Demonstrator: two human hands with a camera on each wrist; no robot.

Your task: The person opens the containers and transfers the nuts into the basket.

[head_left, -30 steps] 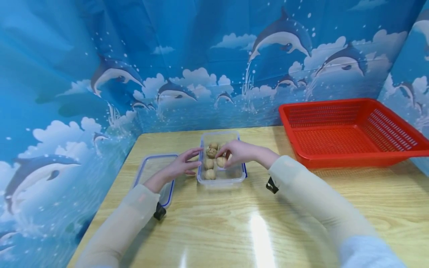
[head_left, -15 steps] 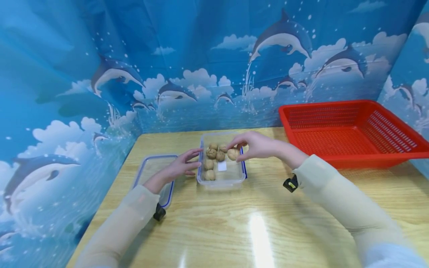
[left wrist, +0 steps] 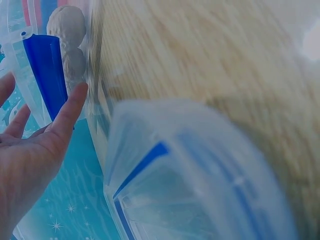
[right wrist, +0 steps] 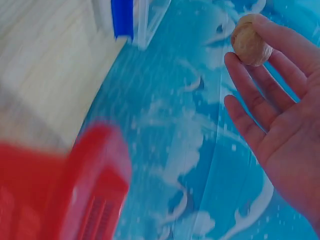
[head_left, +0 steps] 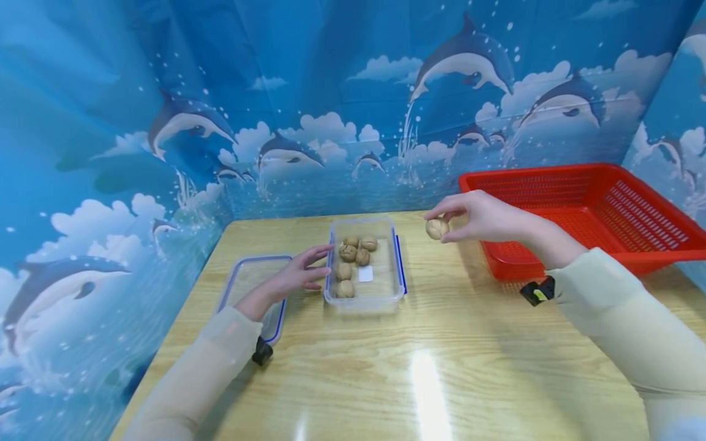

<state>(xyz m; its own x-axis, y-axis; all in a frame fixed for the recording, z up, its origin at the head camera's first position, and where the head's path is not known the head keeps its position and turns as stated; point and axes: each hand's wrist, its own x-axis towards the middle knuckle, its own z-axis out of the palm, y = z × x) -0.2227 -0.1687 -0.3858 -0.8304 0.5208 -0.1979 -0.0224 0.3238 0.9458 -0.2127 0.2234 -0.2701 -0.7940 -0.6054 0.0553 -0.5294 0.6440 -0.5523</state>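
My right hand (head_left: 482, 217) pinches a walnut (head_left: 437, 228) between thumb and fingers, raised over the table between the clear box and the red basket. In the right wrist view the same walnut (right wrist: 251, 41) sits at the fingertips. A clear plastic box (head_left: 380, 299) with blue clips holds several walnuts (head_left: 347, 252) and a small white square (head_left: 365, 273). My left hand (head_left: 300, 269) has its fingers spread, tips right at the box's left wall. In the left wrist view, a finger of the left hand (left wrist: 40, 150) lies by the blue clip (left wrist: 47, 70).
A red plastic basket (head_left: 551, 263) with slotted sides stands at the table's right rear. The clear lid (head_left: 254, 269) with a blue seal lies left of the box, partly under the left forearm. A dolphin-printed curtain (head_left: 331, 92) backs the wooden table (head_left: 353, 380).
My right hand has lifted a walnut out of the box and carried it up and right toward the red basket. The left hand stays at the box's left wall.
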